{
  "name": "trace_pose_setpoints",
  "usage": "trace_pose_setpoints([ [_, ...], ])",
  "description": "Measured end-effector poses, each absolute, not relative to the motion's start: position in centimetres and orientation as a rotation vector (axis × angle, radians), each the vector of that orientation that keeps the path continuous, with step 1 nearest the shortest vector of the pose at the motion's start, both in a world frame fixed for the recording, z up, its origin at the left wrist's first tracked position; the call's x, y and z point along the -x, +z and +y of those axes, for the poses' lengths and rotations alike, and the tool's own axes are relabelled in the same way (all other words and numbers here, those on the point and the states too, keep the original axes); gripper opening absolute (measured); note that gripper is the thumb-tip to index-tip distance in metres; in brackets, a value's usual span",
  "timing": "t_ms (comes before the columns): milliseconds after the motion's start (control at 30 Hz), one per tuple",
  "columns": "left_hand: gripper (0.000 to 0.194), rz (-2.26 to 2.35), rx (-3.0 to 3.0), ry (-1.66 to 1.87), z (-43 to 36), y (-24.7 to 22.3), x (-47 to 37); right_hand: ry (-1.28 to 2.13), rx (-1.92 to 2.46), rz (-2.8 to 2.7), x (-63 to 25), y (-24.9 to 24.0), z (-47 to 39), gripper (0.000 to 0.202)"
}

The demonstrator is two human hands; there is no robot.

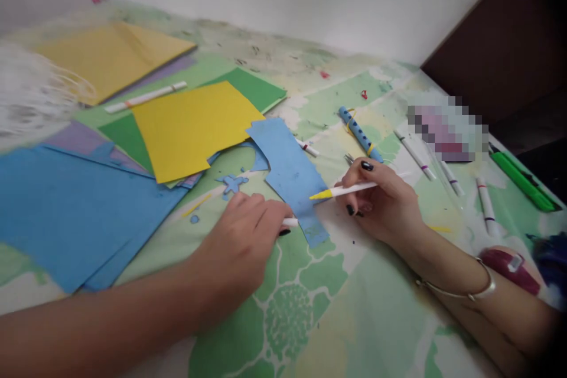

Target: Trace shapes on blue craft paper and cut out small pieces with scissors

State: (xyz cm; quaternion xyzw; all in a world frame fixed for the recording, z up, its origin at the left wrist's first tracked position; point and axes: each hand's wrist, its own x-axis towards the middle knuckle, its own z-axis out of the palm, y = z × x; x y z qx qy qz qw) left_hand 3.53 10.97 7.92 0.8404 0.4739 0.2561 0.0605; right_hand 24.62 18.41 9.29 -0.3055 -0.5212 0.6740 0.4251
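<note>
My left hand (248,242) is closed around a small white piece that looks like a marker cap (290,222), its end poking out past the fingers. In my right hand (383,201) is a slim white marker (354,188) with a yellow pointed tip, aimed left over a cut blue foam sheet (290,156). Whether the tip touches the sheet I cannot tell. The blue sheet lies between both hands, with notched edges. Just beyond my left hand rests a small blue cut-out shape (232,185).
Yellow (195,130), green (250,87) and blue sheets (88,218) overlap on the left, a white marker (146,97) on top. White strings (35,88) lie far left. A blue dotted roll (359,133), several markers (486,207) and a green cutter (522,180) are at right.
</note>
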Motion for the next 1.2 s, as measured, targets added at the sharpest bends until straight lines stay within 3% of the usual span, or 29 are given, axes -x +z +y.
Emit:
trace_pose_setpoints([
  [167,0.021,1.456,-2.384,0.707,11.1,8.4,-3.6,1.842,0.719,-1.282,-24.7,9.7,18.2,0.028],
  [600,0.016,1.437,-2.215,0.702,10.9,9.0,-3.8,1.822,0.673,-1.426,-24.2,9.2,17.8,0.025],
  [833,0.014,1.469,-2.279,0.642,11.1,9.3,-4.2,1.786,0.688,-1.505,-24.1,9.3,16.9,0.013],
  [1200,0.022,1.403,-2.571,0.998,10.4,7.7,-3.4,1.697,0.627,-1.309,-21.3,9.6,13.3,0.023],
])
